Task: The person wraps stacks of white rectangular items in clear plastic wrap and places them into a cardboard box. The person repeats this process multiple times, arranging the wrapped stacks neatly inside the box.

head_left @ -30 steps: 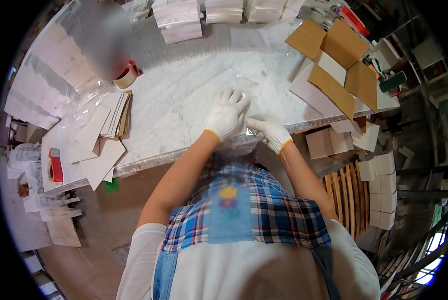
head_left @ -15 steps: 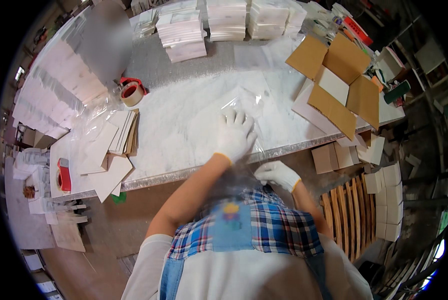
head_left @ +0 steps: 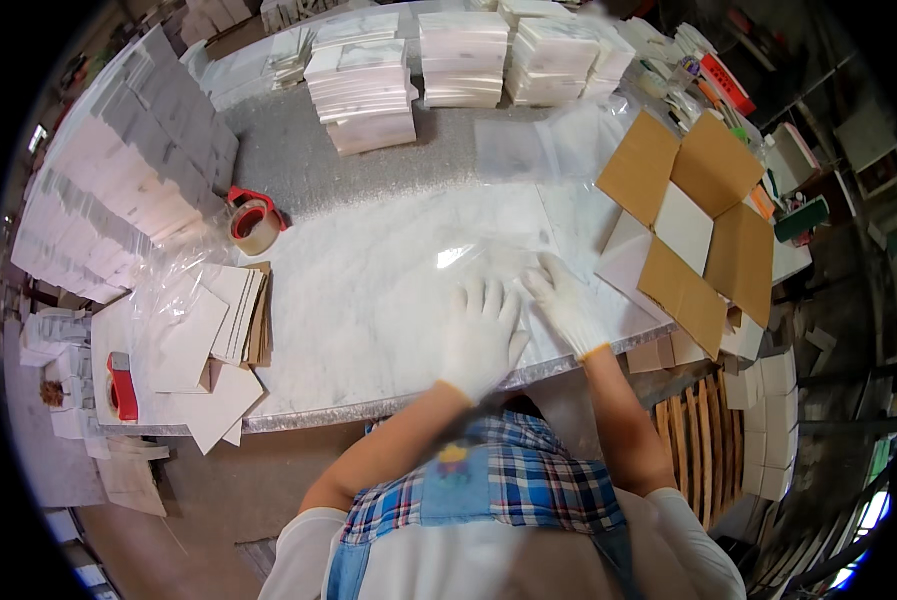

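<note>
My left hand (head_left: 482,335), in a white knit glove with a yellow cuff, lies flat near the front edge of the worktable with its fingers spread. Under and just beyond it is a clear plastic sheet or bag (head_left: 458,256), hard to make out against the white surface except for its shine. To its right, my right hand (head_left: 565,306), gloved the same way, rests on the plastic with its fingers stretched forward. Neither hand is wrapped round anything.
An open cardboard box (head_left: 678,292) stands at the right. A red tape dispenser (head_left: 256,224) and loose white panels (head_left: 190,340) lie left. Another tape dispenser (head_left: 120,385) sits at the left corner. Stacked white tiles (head_left: 360,95) line the back, near clear plastic bags (head_left: 513,150).
My right hand has come up from below the table's front edge onto the plastic. The left hand sits nearer the front edge. The whole view has shifted slightly.
</note>
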Action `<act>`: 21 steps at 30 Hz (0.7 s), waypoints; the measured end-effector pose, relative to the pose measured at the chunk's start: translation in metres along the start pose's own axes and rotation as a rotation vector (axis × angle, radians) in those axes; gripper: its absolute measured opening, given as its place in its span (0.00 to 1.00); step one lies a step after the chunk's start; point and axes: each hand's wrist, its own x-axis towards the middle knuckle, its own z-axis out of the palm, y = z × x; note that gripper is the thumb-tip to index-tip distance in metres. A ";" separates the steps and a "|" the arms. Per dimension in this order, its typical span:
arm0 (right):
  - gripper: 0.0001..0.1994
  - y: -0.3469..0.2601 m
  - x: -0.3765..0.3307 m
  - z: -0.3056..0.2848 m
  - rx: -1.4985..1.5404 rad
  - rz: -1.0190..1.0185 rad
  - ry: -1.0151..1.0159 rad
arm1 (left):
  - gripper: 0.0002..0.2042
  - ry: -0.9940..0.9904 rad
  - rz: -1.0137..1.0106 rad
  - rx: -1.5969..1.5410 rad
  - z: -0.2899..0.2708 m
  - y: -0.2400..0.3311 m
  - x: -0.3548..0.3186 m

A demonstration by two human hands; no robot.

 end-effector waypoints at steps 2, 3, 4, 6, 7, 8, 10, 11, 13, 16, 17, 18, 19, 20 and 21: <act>0.39 0.004 0.036 0.027 0.025 -0.034 0.059 | 0.28 -0.029 -0.006 -0.021 0.000 -0.001 0.001; 0.39 0.004 0.051 0.035 0.034 -0.050 0.089 | 0.28 -0.042 -0.010 -0.035 0.000 -0.002 0.002; 0.38 0.001 0.064 0.038 0.117 -0.018 0.058 | 0.29 -0.050 -0.014 -0.060 -0.001 -0.003 0.002; 0.37 -0.005 0.085 0.041 0.282 0.048 -0.002 | 0.29 -0.064 -0.020 -0.111 -0.005 -0.005 0.005; 0.36 -0.005 0.092 0.041 0.252 0.023 0.031 | 0.29 -0.077 -0.025 -0.114 -0.007 -0.006 0.007; 0.36 -0.005 0.097 0.041 0.222 -0.002 0.066 | 0.29 -0.090 -0.029 -0.119 -0.010 -0.008 0.009; 0.34 0.001 0.111 0.040 0.205 -0.043 0.091 | 0.30 -0.076 -0.027 -0.132 -0.009 -0.011 0.014; 0.34 0.008 0.121 0.041 0.219 -0.059 0.080 | 0.29 -0.049 -0.021 -0.140 -0.008 -0.013 0.018; 0.32 0.008 0.132 0.039 0.248 -0.092 0.047 | 0.29 -0.027 -0.027 -0.146 -0.004 -0.018 0.025; 0.31 0.005 0.148 0.032 0.246 -0.141 0.015 | 0.28 -0.038 -0.044 -0.120 0.008 -0.024 0.038; 0.31 0.004 0.152 0.030 0.218 -0.152 0.021 | 0.28 -0.045 -0.046 -0.095 0.011 -0.025 0.040; 0.31 0.004 0.158 0.028 0.190 -0.160 0.030 | 0.27 -0.054 -0.044 -0.071 0.013 -0.026 0.043; 0.31 0.005 0.164 0.028 0.061 -0.202 0.120 | 0.28 -0.057 -0.044 -0.076 0.014 -0.027 0.044; 0.31 0.007 0.171 0.029 -0.069 -0.243 0.209 | 0.28 -0.060 -0.043 -0.081 0.013 -0.028 0.045; 0.31 0.006 0.179 0.029 -0.199 -0.286 0.296 | 0.29 -0.061 -0.046 -0.084 0.014 -0.029 0.044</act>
